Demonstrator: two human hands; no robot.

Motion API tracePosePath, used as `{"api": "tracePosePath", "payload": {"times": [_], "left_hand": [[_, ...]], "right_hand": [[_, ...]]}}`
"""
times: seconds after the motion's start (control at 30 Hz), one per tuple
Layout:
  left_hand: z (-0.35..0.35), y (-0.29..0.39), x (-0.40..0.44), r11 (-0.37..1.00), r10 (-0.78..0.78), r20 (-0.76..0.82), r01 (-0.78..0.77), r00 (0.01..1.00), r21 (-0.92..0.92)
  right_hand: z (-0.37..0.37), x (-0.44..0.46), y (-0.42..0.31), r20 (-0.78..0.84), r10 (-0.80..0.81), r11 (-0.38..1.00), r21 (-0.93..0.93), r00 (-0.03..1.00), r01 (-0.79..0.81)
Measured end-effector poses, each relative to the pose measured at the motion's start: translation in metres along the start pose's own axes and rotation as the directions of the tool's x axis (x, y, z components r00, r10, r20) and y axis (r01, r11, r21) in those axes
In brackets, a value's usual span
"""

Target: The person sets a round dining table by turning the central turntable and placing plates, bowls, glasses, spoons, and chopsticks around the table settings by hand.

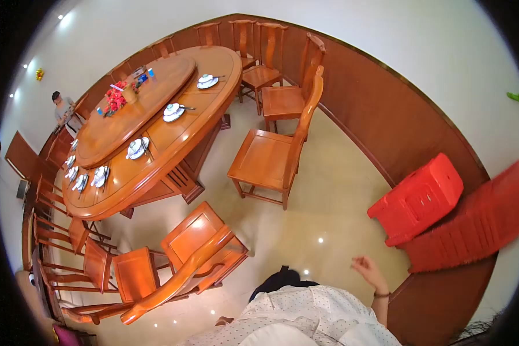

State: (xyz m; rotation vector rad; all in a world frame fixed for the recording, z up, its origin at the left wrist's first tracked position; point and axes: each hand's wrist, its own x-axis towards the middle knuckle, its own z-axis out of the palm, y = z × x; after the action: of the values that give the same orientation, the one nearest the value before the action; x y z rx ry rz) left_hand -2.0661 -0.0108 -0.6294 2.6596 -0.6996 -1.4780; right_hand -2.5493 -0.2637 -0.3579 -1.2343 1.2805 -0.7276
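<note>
Right hand [370,272]: my fingers loosely curled, slightly apart, pinching nothing visible | left hand: can't make it out | red stool [418,199], taller red stack [473,225]: ahead-right of my fingers, beside wall panel [386,151], probably sparing floor space

Right hand [367,271] over floor [328,196] — dishes [173,113] on wooden table [112,197].

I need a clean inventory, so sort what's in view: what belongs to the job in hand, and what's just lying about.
Likely the job's (nearest the right hand, which seems to touch nothing):
red stools

Likely just about:
wooden chairs
wooden table
dishes
red flowers
</note>
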Motion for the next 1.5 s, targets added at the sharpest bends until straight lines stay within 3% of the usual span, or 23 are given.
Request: {"api": "tracePosePath", "payload": {"times": [0.17,0.2,0.23,0.3,0.33,0.47,0.5,0.53,0.57,0.63,0.7,0.8,0.9,0.97,1.0,1.03,1.13,1.2,1.23,1.33,1.37,1.43,1.5], "left_hand": [[0.061,0.117,-0.007,0.916,-0.112,0.148,0.16,0.983,-0.369],[0.067,0.148,-0.001,0.996,-0.049,0.058,0.053,0.997,-0.078],[0.081,0.177,0.007,0.962,-0.166,0.178,0.199,0.97,-0.188],[0.094,0.242,0.034,0.966,-0.241,0.174,0.219,0.955,0.135],[0.11,0.28,0.036,0.968,-0.241,0.183,0.222,0.953,0.121],[0.071,0.448,0.071,0.992,0.129,0.298,-0.122,0.946,-0.044],[0.083,0.481,0.114,0.9,0.256,0.348,-0.091,0.902,-0.426],[0.061,0.557,0.096,0.953,0.238,0.256,-0.277,0.937,0.126],[0.036,0.632,0.064,0.942,0.237,0.17,-0.269,0.957,0.202],[0.008,0.772,0.059,0.888,0.432,0.106,-0.443,0.896,0.126],[-0.01,0.852,0.043,0.878,0.46,0.104,-0.47,0.882,0.096],[-0.027,0.955,0.006,0.841,0.527,0.008,-0.523,0.85,0.138],[-0.033,1.034,-0.026,0.815,0.564,-0.166,-0.578,0.809,-0.05],[-0.062,1.095,-0.068,0.786,0.6,-0.24,-0.619,0.763,-0.005],[-0.073,1.117,-0.081,0.684,0.616,-0.412,-0.715,0.672,-0.143],[-0.08,1.136,-0.091,0.545,0.581,-0.582,-0.803,0.57,-0.242],[-0.092,1.153,-0.104,0.753,0.214,-0.94,-0.658,0.267,-0.016],[-0.088,1.151,-0.095,0.695,-0.147,-0.982,-0.695,0.116,-0.186],[-0.093,1.154,-0.089,0.706,-0.169,-0.98,-0.681,0.102,-0.192],[-0.12,1.155,-0.068,0.902,-0.315,-0.921,-0.373,-0.228,-0.216],[-0.132,1.153,-0.058,0.921,-0.285,-0.922,-0.343,-0.263,-0.186],[-0.152,1.153,-0.04,0.865,-0.405,-0.904,-0.379,-0.139,-0.33],[-0.166,1.156,-0.03,0.842,-0.483,-0.857,-0.364,-0.18,-0.398]], "right_hand": [[-0.09,0.17,-0.106,0.147,-0.206,0.975,-0.053,0.967,0.216],[-0.101,0.2,-0.115,0.189,-0.237,0.963,-0.08,0.953,0.256],[-0.11,0.226,-0.121,0.209,-0.237,0.962,-0.085,0.949,0.259],[-0.127,0.281,-0.131,0.276,-0.299,0.943,-0.063,0.913,0.328],[-0.142,0.31,-0.125,0.348,-0.225,0.965,-0.05,0.91,0.258],[-0.201,0.374,-0.116,0.434,-0.093,0.993,-0.025,0.896,0.116],[-0.223,0.387,-0.12,0.433,-0.019,0.999,-0.021,0.901,0.032],[-0.244,0.398,-0.122,0.433,0.054,0.998,-0.013,0.9,-0.054],[-0.267,0.41,-0.123,0.376,0.123,0.989,0.028,0.919,-0.144],[-0.322,0.476,-0.122,0.345,0.168,0.975,0.078,0.923,-0.207],[-0.37,0.514,-0.107,0.102,0.166,0.966,0.183,0.981,-0.183],[-0.416,0.619,-0.093,0.03,0.198,0.958,0.205,0.98,-0.2],[-0.446,0.737,-0.124,0.107,0.08,0.989,-0.129,0.991,-0.066],[-0.446,0.815,-0.156,0.244,0.014,0.997,-0.074,0.97,0.004],[-0.441,0.85,-0.178,0.318,-0.024,0.997,-0.065,0.948,0.047],[-0.433,0.883,-0.201,0.402,-0.001,0.992,-0.118,0.916,0.053],[-0.391,0.961,-0.265,0.591,-0.077,0.973,-0.132,0.803,0.19],[-0.343,0.991,-0.307,0.672,-0.118,0.97,-0.079,0.731,0.229],[-0.313,1.005,-0.317,0.742,-0.167,0.971,0.012,0.649,0.237],[-0.219,1.02,-0.359,0.896,-0.246,0.958,0.166,0.37,0.234],[-0.189,1.024,-0.372,0.93,-0.218,0.945,0.124,0.298,0.304],[-0.134,1.036,-0.395,0.952,-0.222,0.929,0.14,0.212,0.342],[-0.082,1.065,-0.394,0.974,-0.211,0.917,0.166,0.087,0.362]]}}
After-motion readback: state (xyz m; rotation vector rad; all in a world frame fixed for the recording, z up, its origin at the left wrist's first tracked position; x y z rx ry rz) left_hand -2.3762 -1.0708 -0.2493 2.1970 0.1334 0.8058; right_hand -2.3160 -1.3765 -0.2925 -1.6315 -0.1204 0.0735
